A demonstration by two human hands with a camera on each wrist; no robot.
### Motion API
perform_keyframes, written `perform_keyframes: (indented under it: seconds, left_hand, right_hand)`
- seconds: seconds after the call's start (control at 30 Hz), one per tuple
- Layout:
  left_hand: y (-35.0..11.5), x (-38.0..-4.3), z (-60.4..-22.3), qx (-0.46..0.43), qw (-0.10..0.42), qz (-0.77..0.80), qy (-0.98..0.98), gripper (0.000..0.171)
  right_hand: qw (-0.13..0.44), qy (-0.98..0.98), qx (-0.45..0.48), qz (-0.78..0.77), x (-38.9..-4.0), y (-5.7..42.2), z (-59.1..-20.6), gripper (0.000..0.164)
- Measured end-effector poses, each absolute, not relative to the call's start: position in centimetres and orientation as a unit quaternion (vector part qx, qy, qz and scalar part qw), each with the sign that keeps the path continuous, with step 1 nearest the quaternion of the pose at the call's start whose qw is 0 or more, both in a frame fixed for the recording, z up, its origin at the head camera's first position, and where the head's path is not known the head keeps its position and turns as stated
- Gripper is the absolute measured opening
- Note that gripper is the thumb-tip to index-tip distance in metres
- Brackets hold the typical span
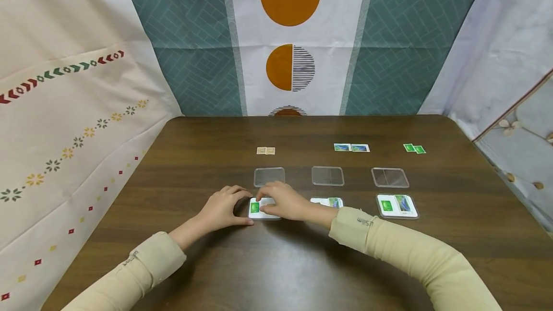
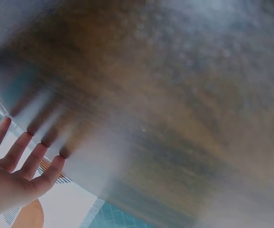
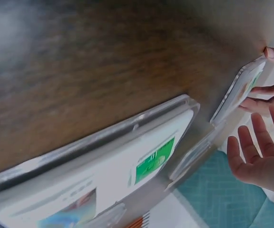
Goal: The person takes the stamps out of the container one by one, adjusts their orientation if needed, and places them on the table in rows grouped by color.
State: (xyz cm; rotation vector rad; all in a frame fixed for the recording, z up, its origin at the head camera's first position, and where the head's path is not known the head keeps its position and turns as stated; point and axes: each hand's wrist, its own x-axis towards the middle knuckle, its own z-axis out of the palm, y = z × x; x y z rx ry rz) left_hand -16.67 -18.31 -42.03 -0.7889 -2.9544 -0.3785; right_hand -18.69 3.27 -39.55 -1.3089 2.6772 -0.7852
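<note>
My left hand [image 1: 223, 208] grips the left end of a clear plastic case [image 1: 274, 219], its thumb at the near edge and forefinger at the far edge. On the white card [image 3: 232, 102] inside lies a green stamp [image 1: 255, 207]. Over the right part of this case is my right hand [image 1: 282, 201], thumb and forefinger just right of the green stamp. A small brownish patch [image 3: 244, 89] shows on the card in the right wrist view; whether the right fingers hold it is hidden. The left wrist view shows the left hand's spread fingers [image 2: 17, 154].
A second case [image 1: 327, 202], partly behind my right forearm, and a third [image 1: 397, 206] hold stamps on white cards. Behind them lie clear lids [image 1: 269, 176], [image 1: 327, 175], [image 1: 390, 177]. Farther back are brown stamps [image 1: 265, 150], blue stamps [image 1: 352, 148] and green stamps [image 1: 414, 149].
</note>
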Motion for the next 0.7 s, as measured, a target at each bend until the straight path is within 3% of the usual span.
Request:
perform_keyframes:
  seconds: [0.7]
  left_hand:
    - [-18.3,-16.8,-41.9,-0.259,0.025,-0.120,-0.958,0.066]
  right_hand:
    - [0.060,0.906,-0.373,-0.190,-19.7,1.3,-39.9,0.022]
